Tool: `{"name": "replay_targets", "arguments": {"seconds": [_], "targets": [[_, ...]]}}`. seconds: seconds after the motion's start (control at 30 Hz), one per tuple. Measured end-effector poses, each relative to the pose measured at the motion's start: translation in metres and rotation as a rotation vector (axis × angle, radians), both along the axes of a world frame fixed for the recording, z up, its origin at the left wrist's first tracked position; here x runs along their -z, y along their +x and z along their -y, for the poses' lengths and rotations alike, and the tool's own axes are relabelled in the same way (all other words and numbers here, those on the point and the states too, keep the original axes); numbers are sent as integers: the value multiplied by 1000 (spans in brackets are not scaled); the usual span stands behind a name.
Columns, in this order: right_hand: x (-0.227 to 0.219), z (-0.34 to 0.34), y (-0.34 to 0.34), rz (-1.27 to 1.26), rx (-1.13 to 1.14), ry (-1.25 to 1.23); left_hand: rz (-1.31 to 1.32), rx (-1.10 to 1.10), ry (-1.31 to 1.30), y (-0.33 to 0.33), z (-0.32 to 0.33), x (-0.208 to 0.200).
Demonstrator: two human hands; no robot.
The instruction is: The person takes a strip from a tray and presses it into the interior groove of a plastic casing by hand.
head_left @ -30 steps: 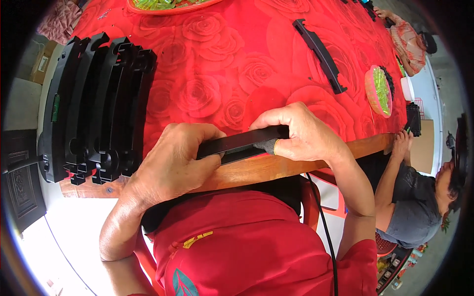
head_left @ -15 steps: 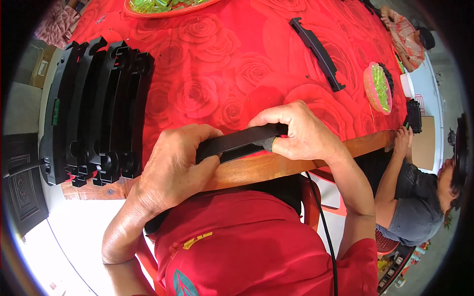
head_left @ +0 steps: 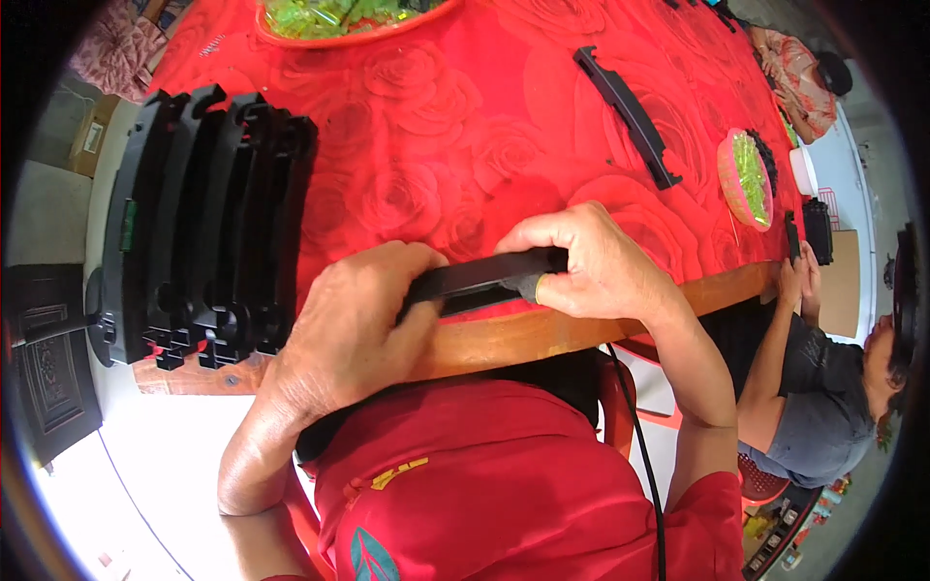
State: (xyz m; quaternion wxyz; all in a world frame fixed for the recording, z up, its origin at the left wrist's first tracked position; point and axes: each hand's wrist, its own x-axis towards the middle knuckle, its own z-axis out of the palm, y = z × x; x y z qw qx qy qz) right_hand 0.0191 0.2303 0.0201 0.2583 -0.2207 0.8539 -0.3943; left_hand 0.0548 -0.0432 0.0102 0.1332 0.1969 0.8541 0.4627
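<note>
A long black plastic part [head_left: 489, 274] with a hollow side spans my two hands at the table's wooden front edge. My left hand [head_left: 363, 315] is closed round its left end, fingers over the top and thumb underneath. At the right end, my right hand [head_left: 581, 261] pinches the part between forefinger and thumb; a dark grey covering shows at the thumb. To the left, several similar black parts [head_left: 194, 232] stand side by side on the table. Another black strip-like part [head_left: 628, 116] lies by itself beyond my right hand.
A red cloth with roses [head_left: 387, 194] covers the table. At the far side stands a red-rimmed tray [head_left: 363, 39] of yellow-green pieces; a pink basket [head_left: 744, 179] of similar pieces sits right. A co-worker [head_left: 814, 387] sits at the right, hands on a black part. A black cable [head_left: 639, 445] hangs near my right arm.
The whole view has shifted slightly, so the table's things appear a little lower and to the right. Both hands keep their hold on the black part, whose left end is tilted a little differently.
</note>
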Motion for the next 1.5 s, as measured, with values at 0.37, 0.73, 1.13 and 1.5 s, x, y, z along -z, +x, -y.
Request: {"name": "replay_targets", "arguments": {"seconds": [0.37, 0.73, 1.13, 1.5], "targets": [[12, 13, 5, -229, 36, -84, -246, 7, -214, -4, -15, 5], [25, 12, 7, -194, 80, -177, -297, -10, -219, 4, -20, 17], [24, 13, 4, -214, 64, -170, -321, 50, -194, -8, -18, 16], [28, 13, 8, -253, 63, -175, -385, -15, -198, 3, -25, 23]]}}
